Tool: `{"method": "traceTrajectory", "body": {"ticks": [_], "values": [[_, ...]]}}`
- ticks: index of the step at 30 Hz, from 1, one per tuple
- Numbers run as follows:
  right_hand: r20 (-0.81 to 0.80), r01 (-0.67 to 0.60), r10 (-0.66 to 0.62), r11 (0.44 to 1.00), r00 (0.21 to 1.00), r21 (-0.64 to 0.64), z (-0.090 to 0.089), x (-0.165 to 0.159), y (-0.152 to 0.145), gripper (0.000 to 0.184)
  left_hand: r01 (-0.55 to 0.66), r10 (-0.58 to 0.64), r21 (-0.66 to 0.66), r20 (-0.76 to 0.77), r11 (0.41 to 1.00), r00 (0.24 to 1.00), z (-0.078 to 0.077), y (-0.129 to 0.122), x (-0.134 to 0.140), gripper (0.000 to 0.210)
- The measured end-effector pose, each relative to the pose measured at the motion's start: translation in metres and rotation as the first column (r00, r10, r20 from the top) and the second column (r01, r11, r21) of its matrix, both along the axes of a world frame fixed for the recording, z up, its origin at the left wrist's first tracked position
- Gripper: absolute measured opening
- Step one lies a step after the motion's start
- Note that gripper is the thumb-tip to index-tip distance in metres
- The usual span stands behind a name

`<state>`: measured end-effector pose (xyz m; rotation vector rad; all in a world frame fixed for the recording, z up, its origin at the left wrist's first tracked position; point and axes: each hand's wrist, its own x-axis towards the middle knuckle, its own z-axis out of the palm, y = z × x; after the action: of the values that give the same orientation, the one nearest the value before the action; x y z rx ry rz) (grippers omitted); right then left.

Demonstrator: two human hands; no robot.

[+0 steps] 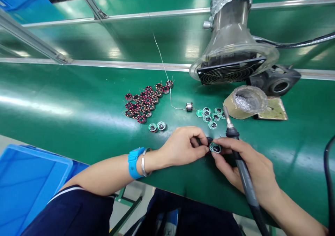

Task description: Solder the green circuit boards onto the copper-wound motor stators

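Note:
My left hand is closed, pinching a small wound coil that its fingers mostly hide. Against that coil, a small round circuit board with a black centre is held between the thumb and index finger of my right hand. The same hand carries a soldering iron tilted across it, metal tip upward near the solder pot. Just beyond my fingers lie several loose round boards. Two coils topped with boards stand left of them, and a group of bare wound coils sits farther left.
A thin solder wire hangs down to a metal spool-like piece. Behind the solder pot are a fume hood with a fan grille and a black iron stand. A blue bin stands at lower left.

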<state>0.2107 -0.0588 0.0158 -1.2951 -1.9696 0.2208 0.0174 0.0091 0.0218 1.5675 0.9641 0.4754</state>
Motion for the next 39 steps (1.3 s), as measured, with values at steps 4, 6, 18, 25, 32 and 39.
{"method": "traceTrajectory", "body": {"ticks": [4, 6, 18, 25, 32, 39], "values": [[0.012, 0.002, -0.002, 1.0, 1.0, -0.011, -0.0016, -0.0024, 0.0008, 0.036, 0.024, -0.018, -0.17, 0.038, 0.985, 0.999, -0.0009, 0.004, -0.0046, 0.013], [0.018, 0.003, -0.003, 1.0, 1.0, -0.012, -0.0026, -0.0032, 0.0008, 0.036, 0.031, -0.022, -0.175, 0.054, 0.984, 0.998, -0.0008, 0.0053, -0.0062, 0.011], [0.026, -0.025, 0.025, 1.0, 0.999, -0.01, -0.002, -0.0077, 0.0028, 0.033, 0.018, -0.008, -0.167, 0.061, 0.986, 0.998, -0.0029, 0.005, -0.007, 0.008], [0.022, -0.028, 0.029, 1.0, 0.999, -0.013, -0.0011, -0.0079, 0.0026, 0.033, 0.018, -0.007, -0.17, 0.063, 0.985, 0.998, -0.0026, 0.0048, -0.0068, 0.009], [0.007, -0.018, 0.018, 0.999, 1.0, -0.04, -0.0012, -0.0077, 0.0022, 0.033, 0.016, -0.005, -0.182, 0.061, 0.983, 0.998, -0.0041, 0.0044, -0.0069, 0.009], [0.014, -0.022, 0.022, 0.999, 1.0, -0.042, -0.0016, -0.0063, 0.0024, 0.031, 0.021, -0.008, -0.201, 0.065, 0.979, 0.998, -0.0023, 0.0048, -0.0074, 0.009]]}}
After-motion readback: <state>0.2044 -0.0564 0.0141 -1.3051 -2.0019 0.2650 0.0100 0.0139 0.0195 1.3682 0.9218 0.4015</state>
